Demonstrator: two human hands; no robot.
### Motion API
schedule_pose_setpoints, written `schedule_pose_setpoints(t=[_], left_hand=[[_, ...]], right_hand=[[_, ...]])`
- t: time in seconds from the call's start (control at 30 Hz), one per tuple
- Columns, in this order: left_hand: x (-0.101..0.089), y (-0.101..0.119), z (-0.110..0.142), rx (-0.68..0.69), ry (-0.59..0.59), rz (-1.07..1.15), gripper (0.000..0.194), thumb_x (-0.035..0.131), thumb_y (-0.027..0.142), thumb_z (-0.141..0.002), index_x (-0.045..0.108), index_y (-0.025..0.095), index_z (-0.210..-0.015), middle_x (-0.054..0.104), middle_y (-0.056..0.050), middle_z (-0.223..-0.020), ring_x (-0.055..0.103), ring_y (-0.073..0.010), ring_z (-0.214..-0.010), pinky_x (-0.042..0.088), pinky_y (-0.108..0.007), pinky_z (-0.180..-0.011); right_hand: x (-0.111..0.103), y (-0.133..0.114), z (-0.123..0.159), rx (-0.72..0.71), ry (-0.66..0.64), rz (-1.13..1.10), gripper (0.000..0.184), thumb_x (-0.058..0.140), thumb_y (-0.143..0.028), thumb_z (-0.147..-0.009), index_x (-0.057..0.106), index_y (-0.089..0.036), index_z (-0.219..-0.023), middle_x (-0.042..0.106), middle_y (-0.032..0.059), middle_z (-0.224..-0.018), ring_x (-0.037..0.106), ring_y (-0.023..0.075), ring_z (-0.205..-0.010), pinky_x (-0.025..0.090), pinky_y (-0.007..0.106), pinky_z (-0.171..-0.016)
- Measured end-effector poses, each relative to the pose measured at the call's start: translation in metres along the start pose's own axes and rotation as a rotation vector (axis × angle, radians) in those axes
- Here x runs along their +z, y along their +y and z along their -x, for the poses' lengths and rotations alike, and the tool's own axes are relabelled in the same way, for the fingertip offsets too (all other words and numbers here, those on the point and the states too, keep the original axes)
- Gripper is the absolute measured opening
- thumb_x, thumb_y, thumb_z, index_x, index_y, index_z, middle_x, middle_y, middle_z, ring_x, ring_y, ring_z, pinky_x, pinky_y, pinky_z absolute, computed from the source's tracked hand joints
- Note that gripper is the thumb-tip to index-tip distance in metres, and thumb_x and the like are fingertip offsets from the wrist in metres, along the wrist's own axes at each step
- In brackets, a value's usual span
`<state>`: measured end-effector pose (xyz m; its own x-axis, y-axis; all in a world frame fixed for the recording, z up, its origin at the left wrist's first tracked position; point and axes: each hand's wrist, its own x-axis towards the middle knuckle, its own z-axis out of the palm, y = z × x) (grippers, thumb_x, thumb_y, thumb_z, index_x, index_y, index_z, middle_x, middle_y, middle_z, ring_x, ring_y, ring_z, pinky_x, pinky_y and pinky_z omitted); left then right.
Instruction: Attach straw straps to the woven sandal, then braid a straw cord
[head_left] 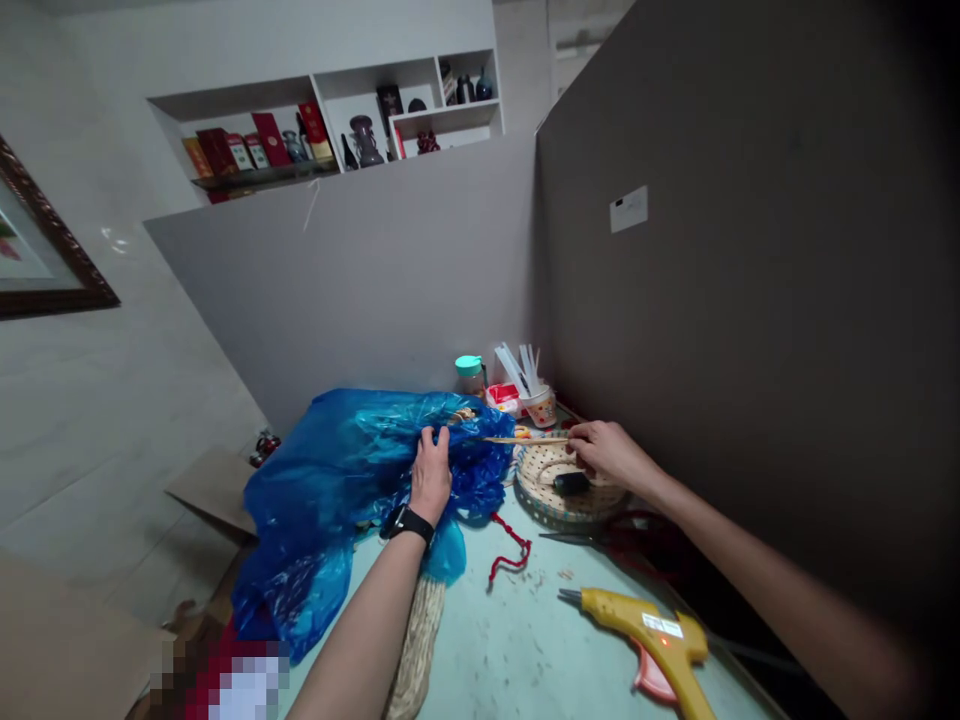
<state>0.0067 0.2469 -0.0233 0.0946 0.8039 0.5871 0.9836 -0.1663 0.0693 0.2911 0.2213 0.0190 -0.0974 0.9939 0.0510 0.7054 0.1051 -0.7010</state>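
Observation:
A large blue plastic bag (322, 480) lies crumpled on the left of the table, with some tan material (463, 413) showing at its opening. My left hand (431, 475), a black watch on its wrist, has its fingers closed on the bag near that opening. Between finger and thumb, my right hand (611, 455) pinches one end of a thin tan strip (521, 440). The strip stretches level to the bag, where its other end is hidden. Beneath my right hand sits a round woven basket (540, 490) with a small black object (571, 484) on it.
A yellow glue gun (645, 625) lies at front right, with scissors (574, 540) behind it. A red twisted cord (511, 550) and a braided tan bundle (420, 640) lie on the table. Behind stand a teal-lidded jar (470, 375) and a cup of glue sticks (540, 408). Grey partitions (405, 270) enclose the back and right.

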Motion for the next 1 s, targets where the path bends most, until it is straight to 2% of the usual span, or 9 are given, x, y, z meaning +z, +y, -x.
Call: schedule_pose_setpoints(t=[0.13, 0.2, 0.37, 0.47, 0.63, 0.73, 0.8, 0.9, 1.0], left_hand=[[0.000, 0.002, -0.002, -0.012, -0.003, 0.047, 0.036, 0.060, 0.033, -0.092, 0.056, 0.018, -0.125, 0.058, -0.011, -0.127, 0.061, -0.0246, -0.106, 0.054, -0.046, -0.087], [-0.005, 0.004, 0.003, -0.005, -0.020, 0.080, 0.037, 0.060, 0.033, -0.092, 0.056, 0.018, -0.125, 0.058, -0.011, -0.128, 0.061, -0.0249, -0.107, 0.053, -0.046, -0.088], [-0.024, 0.007, 0.034, -0.003, -0.131, 0.192, 0.036, 0.060, 0.033, -0.092, 0.056, 0.018, -0.125, 0.058, -0.011, -0.128, 0.061, -0.0249, -0.107, 0.053, -0.046, -0.088], [-0.035, 0.009, 0.055, -0.058, -0.223, 0.292, 0.035, 0.060, 0.033, -0.092, 0.057, 0.018, -0.123, 0.060, -0.010, -0.124, 0.062, -0.0240, -0.104, 0.054, -0.045, -0.086], [-0.071, 0.029, 0.073, -0.179, -0.239, 0.605, 0.036, 0.060, 0.033, -0.092, 0.057, 0.018, -0.124, 0.059, -0.011, -0.127, 0.061, -0.0250, -0.107, 0.053, -0.047, -0.088], [-0.106, 0.059, 0.080, -0.203, -0.224, 0.926, 0.033, 0.057, 0.036, -0.093, 0.060, 0.017, -0.120, 0.061, -0.012, -0.125, 0.061, -0.0246, -0.108, 0.052, -0.045, -0.090], [-0.127, 0.081, 0.087, -0.222, -0.229, 1.171, 0.039, 0.044, 0.041, -0.097, 0.060, 0.016, -0.121, 0.067, -0.013, -0.114, 0.065, -0.0230, -0.101, 0.053, -0.039, -0.085], [-0.146, 0.106, 0.097, -0.301, -0.207, 1.445, 0.032, 0.058, 0.043, -0.087, 0.066, 0.014, -0.099, 0.068, -0.008, -0.088, 0.066, -0.0183, -0.080, 0.053, -0.032, -0.075], [-0.151, 0.113, 0.104, -0.384, -0.191, 1.596, 0.026, 0.069, 0.040, -0.078, 0.064, 0.015, -0.081, 0.062, -0.001, -0.074, 0.059, -0.0132, -0.065, 0.049, -0.027, -0.064]], right_hand=[[-0.030, 0.000, 0.045, -0.053, 0.117, -0.150, 0.029, 0.053, -0.032, -0.094, 0.061, -0.015, -0.072, 0.052, -0.0044, -0.054, 0.048, 0.0099, -0.046, 0.040, 0.022, -0.047], [-0.036, -0.007, 0.074, -0.105, 0.144, -0.259, 0.028, 0.047, -0.033, -0.090, 0.059, -0.017, -0.070, 0.045, -0.0055, -0.046, 0.043, 0.0104, -0.041, 0.034, 0.022, -0.043], [-0.032, -0.031, 0.137, -0.180, 0.114, -0.454, 0.034, 0.045, -0.047, -0.086, 0.059, -0.017, -0.077, 0.046, -0.0054, -0.047, 0.041, 0.0101, -0.039, 0.033, 0.022, -0.041], [-0.024, -0.044, 0.162, -0.213, 0.017, -0.566, 0.034, 0.049, -0.047, -0.088, 0.060, -0.016, -0.078, 0.053, -0.0031, -0.052, 0.044, 0.0096, -0.040, 0.035, 0.021, -0.041], [-0.007, -0.055, 0.182, -0.248, -0.060, -0.688, 0.032, 0.050, -0.045, -0.093, 0.060, -0.016, -0.082, 0.058, -0.0020, -0.057, 0.047, 0.0088, -0.040, 0.036, 0.019, -0.040], [0.006, -0.058, 0.185, -0.260, -0.032, -0.665, 0.032, 0.050, -0.043, -0.094, 0.060, -0.017, -0.081, 0.058, -0.0023, -0.059, 0.048, 0.0087, -0.041, 0.036, 0.019, -0.041], [0.017, -0.060, 0.185, -0.283, 0.009, -0.613, 0.032, 0.048, -0.042, -0.096, 0.061, -0.017, -0.081, 0.060, -0.0023, -0.060, 0.049, 0.0089, -0.041, 0.036, 0.020, -0.042], [0.033, -0.064, 0.188, -0.315, 0.018, -0.516, 0.030, 0.045, -0.039, -0.098, 0.061, -0.018, -0.083, 0.064, -0.0017, -0.062, 0.052, 0.0101, -0.040, 0.038, 0.021, -0.043], [0.041, -0.067, 0.190, -0.347, -0.041, -0.481, 0.028, 0.046, -0.038, -0.098, 0.060, -0.019, -0.081, 0.067, -0.0009, -0.063, 0.056, 0.0119, -0.044, 0.041, 0.022, -0.048]])
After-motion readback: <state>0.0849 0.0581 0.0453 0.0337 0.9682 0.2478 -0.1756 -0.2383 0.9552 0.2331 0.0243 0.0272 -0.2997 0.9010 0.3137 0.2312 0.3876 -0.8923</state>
